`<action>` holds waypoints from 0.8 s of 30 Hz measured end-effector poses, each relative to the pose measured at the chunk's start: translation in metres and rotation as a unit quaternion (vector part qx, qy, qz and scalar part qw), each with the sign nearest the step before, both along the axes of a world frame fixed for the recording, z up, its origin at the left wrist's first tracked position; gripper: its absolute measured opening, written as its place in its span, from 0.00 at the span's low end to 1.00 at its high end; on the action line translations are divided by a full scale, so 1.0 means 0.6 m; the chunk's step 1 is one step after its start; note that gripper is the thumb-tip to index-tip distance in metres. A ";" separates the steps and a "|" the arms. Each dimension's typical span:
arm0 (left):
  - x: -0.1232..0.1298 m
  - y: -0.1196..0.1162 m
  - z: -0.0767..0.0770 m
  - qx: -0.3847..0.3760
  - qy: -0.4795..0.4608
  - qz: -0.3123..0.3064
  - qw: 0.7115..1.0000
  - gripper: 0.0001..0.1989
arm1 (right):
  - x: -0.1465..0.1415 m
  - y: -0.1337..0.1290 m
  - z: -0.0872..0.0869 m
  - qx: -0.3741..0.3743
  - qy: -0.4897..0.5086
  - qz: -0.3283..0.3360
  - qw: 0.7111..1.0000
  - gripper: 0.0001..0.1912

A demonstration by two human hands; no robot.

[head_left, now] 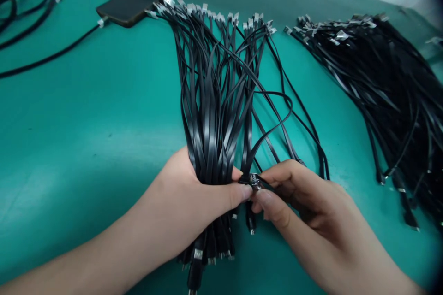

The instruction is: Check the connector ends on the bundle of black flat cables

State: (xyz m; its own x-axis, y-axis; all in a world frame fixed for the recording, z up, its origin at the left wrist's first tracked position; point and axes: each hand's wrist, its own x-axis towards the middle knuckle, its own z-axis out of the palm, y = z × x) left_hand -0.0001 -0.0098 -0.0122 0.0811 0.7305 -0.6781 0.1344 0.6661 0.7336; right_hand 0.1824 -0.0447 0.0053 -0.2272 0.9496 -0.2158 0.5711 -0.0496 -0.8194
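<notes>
My left hand [204, 198] is closed around a thick bundle of flat black USB cables [209, 124]. Their small plugs stick out below the hand, while the silver USB ends fan out at the far side. Close beside its thumb, my right hand [304, 207] pinches a cable end [255, 181] with something shiny on it, which is too small to make out. The left thumb tip touches this piece too. A few loose cables [277, 120] run from the bundle's far right down behind the right hand. Fingers of the left hand behind the bundle are mostly hidden.
A dark phone-like device [133, 3] lies at the back left with a black cord [51, 62] plugged in. Several thicker cables [38, 14] curl at the far left. On the right sits a large pile of black cables [391, 87]. Everything rests on a green mat [86, 147].
</notes>
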 end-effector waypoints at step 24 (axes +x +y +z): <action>-0.003 0.008 0.019 0.027 -0.074 -0.069 0.995 0.11 | 0.003 0.005 0.001 0.001 -0.041 0.038 0.998 0.11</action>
